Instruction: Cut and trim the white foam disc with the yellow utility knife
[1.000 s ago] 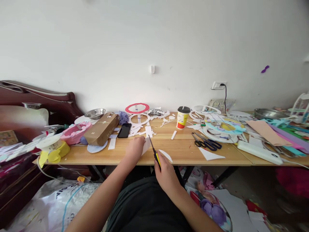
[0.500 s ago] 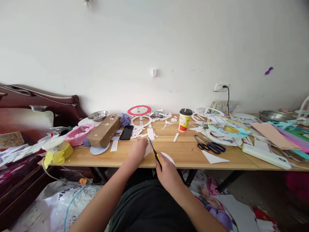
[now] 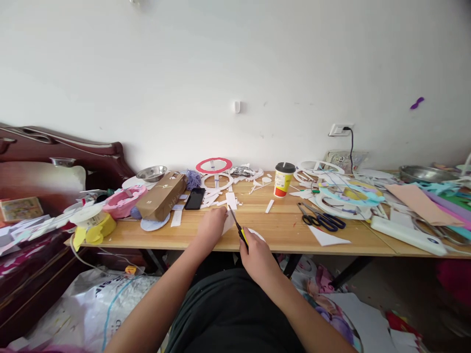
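My left hand is closed on a white piece of sheet material, pinching it near the table's front edge. In my right hand is a pair of scissors with black and yellow handles; the fingers wrap round the handles and hide most of them. The scissors' dark blades point away from me, with the tips beside the left hand and against the white piece. Partly behind the right hand, another white piece with a curved edge lies on the table.
On the wooden table stands a lidded paper cup. To its right lie dark-handled scissors, a white triangular scrap and a white glue-gun-like tool. Leftward are a phone, a brown box and a red ring.
The view has shifted slightly, so the table's things appear a little further right and up. My hands keep their holds on the scissors and white piece, with little movement.
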Demonstrator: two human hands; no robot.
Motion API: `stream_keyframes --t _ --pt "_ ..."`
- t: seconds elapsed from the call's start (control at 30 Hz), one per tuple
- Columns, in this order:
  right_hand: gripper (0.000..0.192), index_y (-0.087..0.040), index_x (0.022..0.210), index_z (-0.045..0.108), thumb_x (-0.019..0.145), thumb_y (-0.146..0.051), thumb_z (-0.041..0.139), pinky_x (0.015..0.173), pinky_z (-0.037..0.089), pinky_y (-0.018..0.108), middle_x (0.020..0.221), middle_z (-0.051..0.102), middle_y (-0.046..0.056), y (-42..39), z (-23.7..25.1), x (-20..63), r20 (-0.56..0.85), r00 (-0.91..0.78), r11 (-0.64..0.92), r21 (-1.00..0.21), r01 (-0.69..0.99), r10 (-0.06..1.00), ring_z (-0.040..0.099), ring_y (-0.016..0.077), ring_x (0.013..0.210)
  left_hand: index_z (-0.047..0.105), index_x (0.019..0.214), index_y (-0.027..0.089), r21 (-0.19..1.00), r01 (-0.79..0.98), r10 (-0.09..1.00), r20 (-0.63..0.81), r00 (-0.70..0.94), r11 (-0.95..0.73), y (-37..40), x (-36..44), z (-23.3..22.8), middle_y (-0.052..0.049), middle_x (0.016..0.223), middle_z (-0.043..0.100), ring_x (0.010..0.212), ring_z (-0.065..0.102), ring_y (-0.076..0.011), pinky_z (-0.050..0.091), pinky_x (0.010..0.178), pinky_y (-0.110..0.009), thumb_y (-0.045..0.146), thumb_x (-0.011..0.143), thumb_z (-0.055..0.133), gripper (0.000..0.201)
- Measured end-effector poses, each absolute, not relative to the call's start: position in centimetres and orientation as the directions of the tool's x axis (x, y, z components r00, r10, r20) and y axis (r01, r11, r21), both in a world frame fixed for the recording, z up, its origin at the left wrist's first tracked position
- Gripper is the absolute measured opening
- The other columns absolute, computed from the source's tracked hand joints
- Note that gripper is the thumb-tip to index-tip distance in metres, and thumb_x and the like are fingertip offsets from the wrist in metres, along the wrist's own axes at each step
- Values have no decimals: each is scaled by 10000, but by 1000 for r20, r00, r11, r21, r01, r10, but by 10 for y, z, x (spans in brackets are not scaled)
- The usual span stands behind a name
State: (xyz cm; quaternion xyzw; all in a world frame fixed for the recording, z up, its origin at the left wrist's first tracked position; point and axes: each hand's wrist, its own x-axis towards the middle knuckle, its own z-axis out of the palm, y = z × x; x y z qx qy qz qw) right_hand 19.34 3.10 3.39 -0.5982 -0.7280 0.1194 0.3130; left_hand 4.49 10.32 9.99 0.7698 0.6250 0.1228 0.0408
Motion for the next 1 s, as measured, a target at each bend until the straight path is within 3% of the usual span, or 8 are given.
stream_keyframes --t 0.77,1.0 --pt "481 -70 1383 494 923 -184 412 1011 471 382 1234 648 195 25 22 198 326 -109 285 -562 776 939 592 266 1193 657 963 172 183 958 967 169 189 -220 109 44 99 -120 938 711 899 670 -225 445 768 -302 281 972 427 255" --pt "477 -21 1373 493 932 -183 408 1017 458 376 1270 626 224 25 30 195 301 -90 252 -558 791 949 573 277 1221 660 954 174 179 951 959 177 219 -250 109 44 96 -125 952 706 892 662 -231 444 770 -311 272 971 416 263"
